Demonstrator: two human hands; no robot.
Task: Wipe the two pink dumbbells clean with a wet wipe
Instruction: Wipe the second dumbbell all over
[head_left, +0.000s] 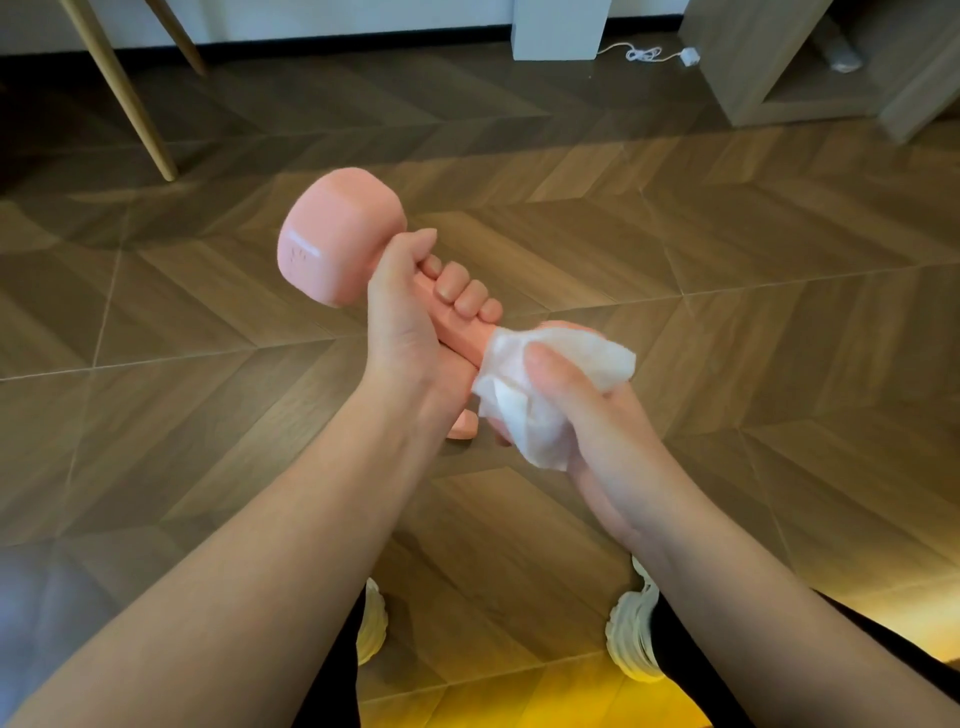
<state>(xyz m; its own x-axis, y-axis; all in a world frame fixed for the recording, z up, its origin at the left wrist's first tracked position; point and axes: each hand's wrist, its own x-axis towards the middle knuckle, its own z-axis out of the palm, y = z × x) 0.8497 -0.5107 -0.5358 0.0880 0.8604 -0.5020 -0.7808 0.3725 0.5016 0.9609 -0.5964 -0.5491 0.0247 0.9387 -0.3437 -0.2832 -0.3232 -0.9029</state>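
My left hand (415, 312) grips the handle of a pink dumbbell (337, 234), held up over the floor with one head pointing up and left. My right hand (582, 410) wraps a white wet wipe (524, 400) around the dumbbell's lower right head, which the wipe and fingers mostly hide. A small pink part of a second dumbbell (461, 427) shows on the floor below, between my wrists; the rest is hidden behind my hands.
Wooden herringbone floor (727, 286) all around. A wooden chair leg (135, 104) stands at the far left, a white post (558, 28) and white cable (649, 52) at the back, a wooden cabinet (810, 62) at the far right. My white shoes (631, 623) are below.
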